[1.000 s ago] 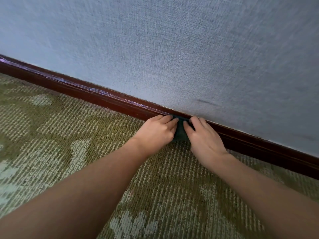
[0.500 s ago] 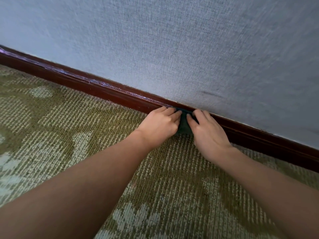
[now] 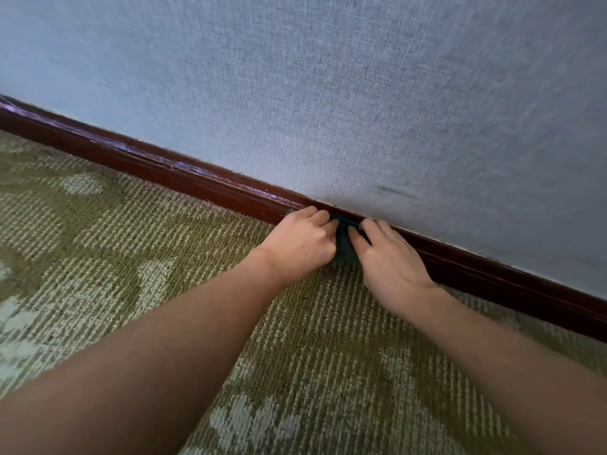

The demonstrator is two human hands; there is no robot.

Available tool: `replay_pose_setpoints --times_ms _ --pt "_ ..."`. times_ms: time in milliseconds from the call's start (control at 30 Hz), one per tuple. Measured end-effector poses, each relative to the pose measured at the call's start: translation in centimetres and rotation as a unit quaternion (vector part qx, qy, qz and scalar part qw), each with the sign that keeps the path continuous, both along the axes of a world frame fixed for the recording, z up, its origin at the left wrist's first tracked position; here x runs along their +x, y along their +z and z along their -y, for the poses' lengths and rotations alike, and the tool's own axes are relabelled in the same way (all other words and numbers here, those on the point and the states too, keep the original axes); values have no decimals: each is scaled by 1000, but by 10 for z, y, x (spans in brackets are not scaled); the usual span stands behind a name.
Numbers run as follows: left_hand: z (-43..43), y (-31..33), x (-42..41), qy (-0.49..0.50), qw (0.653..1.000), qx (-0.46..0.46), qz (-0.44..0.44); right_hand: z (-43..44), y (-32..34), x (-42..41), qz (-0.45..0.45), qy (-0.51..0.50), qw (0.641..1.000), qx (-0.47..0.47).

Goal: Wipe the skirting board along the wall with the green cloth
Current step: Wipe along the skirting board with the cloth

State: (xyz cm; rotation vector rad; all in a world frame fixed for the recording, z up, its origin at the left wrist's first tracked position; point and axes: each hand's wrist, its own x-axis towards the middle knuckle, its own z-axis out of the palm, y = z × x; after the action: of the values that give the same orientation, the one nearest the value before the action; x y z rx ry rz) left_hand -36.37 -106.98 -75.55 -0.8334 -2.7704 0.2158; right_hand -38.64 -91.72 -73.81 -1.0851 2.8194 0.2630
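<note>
A dark brown skirting board runs slantwise from upper left to lower right, where the grey wall meets the carpet. A dark green cloth lies against the board, mostly hidden between my hands. My left hand holds the cloth's left side with curled fingers touching the board. My right hand presses its right side, fingers laid over the cloth and the board's top edge.
Grey textured wall fills the upper view, with a dark scuff just above the board. Olive patterned carpet covers the floor below. The board's left stretch shows pale scratches.
Both hands and the cloth have stayed together on the board; the view has shifted slightly, and my left fingers have curled more tightly on the cloth.
</note>
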Motion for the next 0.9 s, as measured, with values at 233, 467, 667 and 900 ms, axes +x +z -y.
replay_pose_setpoints --times_ms 233,467,667,900 --pt "5 0 0 9 1000 -20 5 8 3 -2 -13 24 1000 3" --pt "6 2 1 10 999 -33 1 12 4 1 -59 16 998 13" --pt "7 4 -1 4 1000 -19 -2 13 -2 1 -50 2 999 1" --pt "11 1 0 18 1000 2 16 14 -9 4 -37 -20 999 -14"
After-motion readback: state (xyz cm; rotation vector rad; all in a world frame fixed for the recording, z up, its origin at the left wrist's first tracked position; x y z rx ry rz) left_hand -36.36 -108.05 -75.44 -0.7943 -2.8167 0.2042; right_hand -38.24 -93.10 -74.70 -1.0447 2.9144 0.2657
